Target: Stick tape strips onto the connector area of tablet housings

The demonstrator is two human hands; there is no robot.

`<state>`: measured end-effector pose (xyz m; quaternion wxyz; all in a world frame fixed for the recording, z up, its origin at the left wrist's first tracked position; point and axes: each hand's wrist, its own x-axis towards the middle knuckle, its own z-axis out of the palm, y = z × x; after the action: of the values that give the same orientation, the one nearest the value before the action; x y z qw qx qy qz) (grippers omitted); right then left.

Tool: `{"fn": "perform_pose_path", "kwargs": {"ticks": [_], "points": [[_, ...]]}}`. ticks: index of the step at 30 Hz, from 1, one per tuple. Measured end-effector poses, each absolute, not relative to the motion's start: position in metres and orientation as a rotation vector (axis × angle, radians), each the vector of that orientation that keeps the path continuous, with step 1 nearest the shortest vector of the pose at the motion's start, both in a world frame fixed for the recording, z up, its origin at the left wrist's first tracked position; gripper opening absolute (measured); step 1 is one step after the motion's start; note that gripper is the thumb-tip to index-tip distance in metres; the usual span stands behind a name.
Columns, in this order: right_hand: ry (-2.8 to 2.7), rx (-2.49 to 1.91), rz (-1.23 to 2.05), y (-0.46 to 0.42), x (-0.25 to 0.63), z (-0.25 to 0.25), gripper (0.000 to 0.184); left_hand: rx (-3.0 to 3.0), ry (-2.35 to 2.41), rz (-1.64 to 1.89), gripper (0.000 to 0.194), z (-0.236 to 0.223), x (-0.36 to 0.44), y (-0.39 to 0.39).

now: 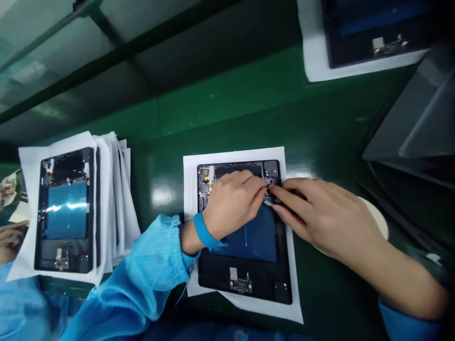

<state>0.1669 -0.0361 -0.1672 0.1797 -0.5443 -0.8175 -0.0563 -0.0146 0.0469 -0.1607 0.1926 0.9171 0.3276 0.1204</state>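
Observation:
An opened tablet (249,279) with a blue battery panel lies on a white sheet (234,155) on the green bench. My left hand (232,203) rests over its upper half, fingers curled and pinched near the top right corner. My right hand (320,215) comes in from the right, its fingertips meeting the left ones over a small pale strip (269,202) on the tablet. A blue wrist strap (204,232) circles my left wrist.
A stack of similar opened tablets (66,210) on white sheets stands at the left, with another person's hand (12,237) beside it. Another tablet on a white sheet (369,33) lies at the top right. A dark tray (419,128) sits at the right; a pale round disc (377,218) peeks from under my right hand.

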Motion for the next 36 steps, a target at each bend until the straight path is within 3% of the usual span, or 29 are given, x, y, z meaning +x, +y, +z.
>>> {"fn": "perform_pose_path", "kwargs": {"ticks": [10,28,36], "points": [[-2.442,-1.621,-0.298,-0.042,0.159,-0.158,0.033,2.574,0.879,0.314,0.025,-0.162,-0.015,0.048],[-2.158,-1.709,-0.168,-0.022,0.165,-0.168,0.010,2.580,0.863,0.350,0.023,-0.168,-0.014,0.047],[-2.193,-1.670,-0.223,-0.021,0.165,-0.167,0.012,2.589,0.849,0.316,0.019,-0.167,-0.014,0.047]]}}
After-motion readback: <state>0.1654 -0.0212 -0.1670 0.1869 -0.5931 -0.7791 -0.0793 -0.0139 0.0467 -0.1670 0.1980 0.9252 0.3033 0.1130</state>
